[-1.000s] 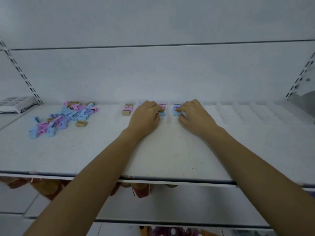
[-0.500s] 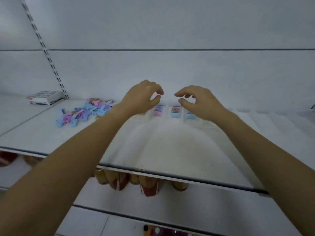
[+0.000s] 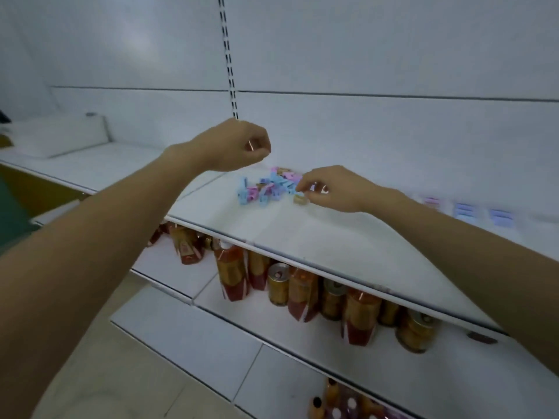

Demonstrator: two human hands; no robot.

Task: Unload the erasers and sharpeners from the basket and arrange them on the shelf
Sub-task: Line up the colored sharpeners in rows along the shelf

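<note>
A loose pile of small blue, pink and tan erasers and sharpeners (image 3: 267, 186) lies on the white shelf (image 3: 332, 237). My right hand (image 3: 332, 189) reaches over the pile's right edge, its bent fingertips right at the pieces and just above a tan piece (image 3: 300, 199). Blur hides whether it pinches one. My left hand (image 3: 239, 146) hovers above and left of the pile with its fingers curled in, and nothing shows in it. To the right, three tidy stacks (image 3: 464, 210) of pink and blue pieces stand in a row. No basket is in view.
A white box (image 3: 60, 134) sits far left on the neighbouring shelf. Orange bottles and cans (image 3: 281, 282) crowd the shelf below. A slotted upright (image 3: 230, 71) runs up the back wall.
My view swung left from the stacks to the loose pile. Both hands left the stacks; the right one dropped onto the pile's edge and the left one rose above it.
</note>
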